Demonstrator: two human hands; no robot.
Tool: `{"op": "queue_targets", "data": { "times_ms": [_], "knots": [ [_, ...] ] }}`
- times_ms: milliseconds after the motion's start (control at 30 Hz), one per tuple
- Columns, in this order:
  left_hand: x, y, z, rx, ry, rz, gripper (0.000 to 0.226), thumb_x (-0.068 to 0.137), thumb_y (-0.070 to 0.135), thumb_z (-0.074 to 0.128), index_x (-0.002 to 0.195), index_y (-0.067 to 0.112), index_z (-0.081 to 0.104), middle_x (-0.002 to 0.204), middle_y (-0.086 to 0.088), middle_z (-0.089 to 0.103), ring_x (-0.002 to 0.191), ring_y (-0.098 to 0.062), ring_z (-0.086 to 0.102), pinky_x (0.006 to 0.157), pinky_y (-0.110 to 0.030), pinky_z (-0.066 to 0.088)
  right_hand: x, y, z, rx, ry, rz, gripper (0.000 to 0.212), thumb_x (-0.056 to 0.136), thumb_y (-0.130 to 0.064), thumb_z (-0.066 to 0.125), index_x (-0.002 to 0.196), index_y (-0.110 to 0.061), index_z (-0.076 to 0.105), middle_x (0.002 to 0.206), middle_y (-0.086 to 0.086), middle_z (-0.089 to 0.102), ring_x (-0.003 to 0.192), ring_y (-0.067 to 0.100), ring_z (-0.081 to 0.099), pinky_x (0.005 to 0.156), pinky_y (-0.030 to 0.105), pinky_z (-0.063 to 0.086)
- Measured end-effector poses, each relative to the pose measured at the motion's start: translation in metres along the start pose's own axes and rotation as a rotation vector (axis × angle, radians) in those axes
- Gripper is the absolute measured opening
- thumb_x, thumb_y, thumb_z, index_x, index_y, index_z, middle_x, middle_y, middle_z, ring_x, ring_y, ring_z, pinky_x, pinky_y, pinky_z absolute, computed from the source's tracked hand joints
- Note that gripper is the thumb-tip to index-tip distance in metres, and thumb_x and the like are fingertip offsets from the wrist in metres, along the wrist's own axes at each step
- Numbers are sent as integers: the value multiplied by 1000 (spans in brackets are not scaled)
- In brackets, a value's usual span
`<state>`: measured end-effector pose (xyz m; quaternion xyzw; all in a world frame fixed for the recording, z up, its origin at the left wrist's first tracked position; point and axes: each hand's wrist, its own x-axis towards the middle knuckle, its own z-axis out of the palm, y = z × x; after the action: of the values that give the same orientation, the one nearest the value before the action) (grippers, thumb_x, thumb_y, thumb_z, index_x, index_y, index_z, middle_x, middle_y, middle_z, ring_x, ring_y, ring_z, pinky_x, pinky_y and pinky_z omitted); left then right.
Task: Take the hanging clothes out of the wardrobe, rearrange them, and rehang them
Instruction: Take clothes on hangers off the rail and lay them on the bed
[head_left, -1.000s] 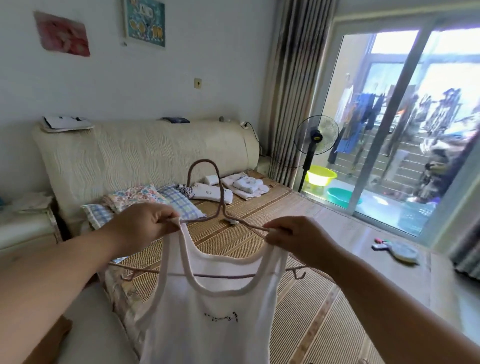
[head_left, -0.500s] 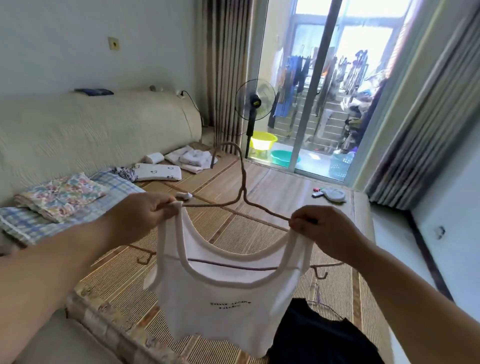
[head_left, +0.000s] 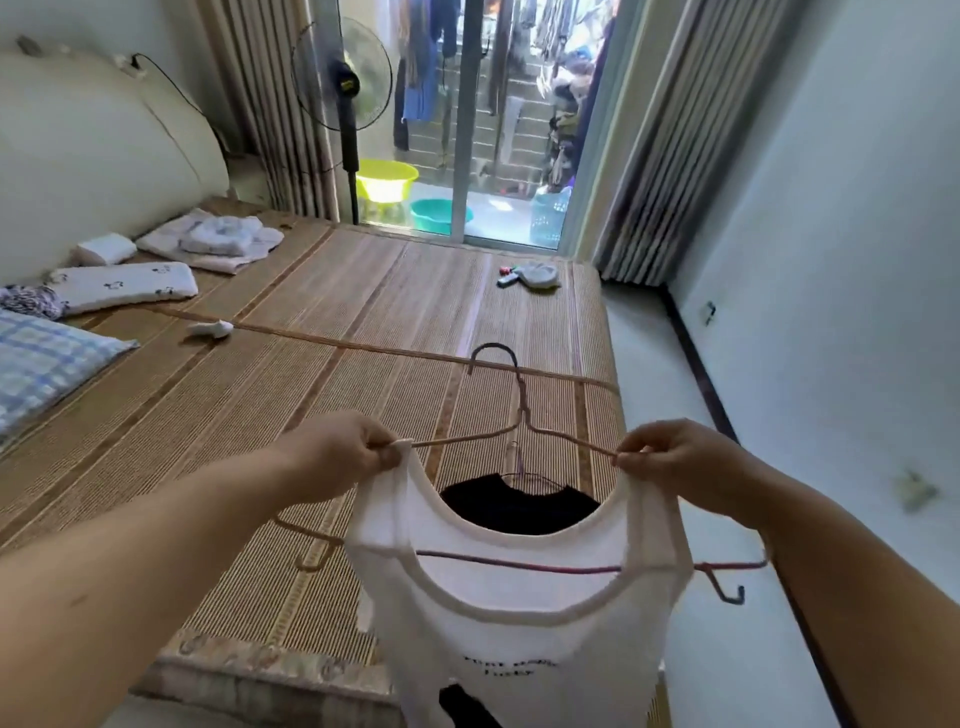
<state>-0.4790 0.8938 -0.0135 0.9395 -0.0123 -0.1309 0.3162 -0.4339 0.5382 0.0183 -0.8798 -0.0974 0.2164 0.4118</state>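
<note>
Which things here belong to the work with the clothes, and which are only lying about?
Belong to the job: white tank top, wire hanger inside it, black garment below, left hand and right hand pinching the straps.
Just lying about: folded towels, small pillow, checked cloth, standing fan, yellow basin.

The tank top is white, with a small line of dark lettering across the chest. The wire hanger is tan along its shoulders and reddish purple along its bottom bar. A garment is black. The bed mat is tan with brown stripes. A pillow is checked blue and white. There is a yellow basin and a green basin. The curtain is striped grey and brown.
</note>
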Motion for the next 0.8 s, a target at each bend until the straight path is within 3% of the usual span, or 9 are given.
{"op": "queue_targets", "data": {
  "times_ms": [200, 300, 433, 600, 733, 800],
  "knots": [
    [54, 12, 76, 43, -4, -40, 19, 95, 36, 51, 97, 32, 69, 84, 11, 67, 79, -8, 61, 67, -25, 46, 17, 81, -4, -91, 121, 53, 18, 90, -27, 61, 75, -33, 68, 84, -3, 64, 82, 16, 57, 67, 25, 44],
    [88, 18, 108, 58, -12, -81, 18, 96, 31, 49, 90, 30, 66, 82, 10, 62, 74, -6, 56, 58, -22, 38, 41, 124, -7, -147, 146, 69, 16, 92, -32, 56, 79, -39, 62, 89, -7, 64, 85, 13, 58, 70, 28, 46],
    [144, 22, 147, 103, -15, -156, 19, 95, 28, 48, 80, 32, 60, 80, 11, 59, 74, -5, 53, 58, -22, 37, 89, 179, -13, -168, 153, 116, 16, 93, -30, 54, 80, -37, 61, 92, -5, 62, 86, 14, 57, 74, 31, 46],
    [226, 14, 192, 104, -13, -307, 19, 95, 30, 45, 82, 33, 58, 85, 9, 59, 77, -7, 54, 62, -26, 41, 170, 240, -21, -264, 84, 182, 13, 94, -31, 52, 83, -35, 57, 94, -3, 58, 89, 15, 53, 74, 28, 40],
    [287, -18, 225, 134, -22, -446, 20, 96, 29, 42, 88, 28, 60, 88, 5, 59, 81, -13, 56, 65, -29, 44, 242, 284, -9, -291, -12, 211, 14, 93, -32, 53, 79, -35, 57, 81, -16, 57, 73, -2, 49, 56, 17, 33],
    [313, -38, 244, 140, -47, -494, 19, 96, 27, 41, 88, 28, 59, 89, 5, 59, 82, -13, 56, 66, -30, 45, 275, 309, 4, -272, -64, 235, 13, 93, -31, 52, 83, -33, 59, 81, -17, 58, 74, -2, 51, 55, 16, 34]
  ]
}}
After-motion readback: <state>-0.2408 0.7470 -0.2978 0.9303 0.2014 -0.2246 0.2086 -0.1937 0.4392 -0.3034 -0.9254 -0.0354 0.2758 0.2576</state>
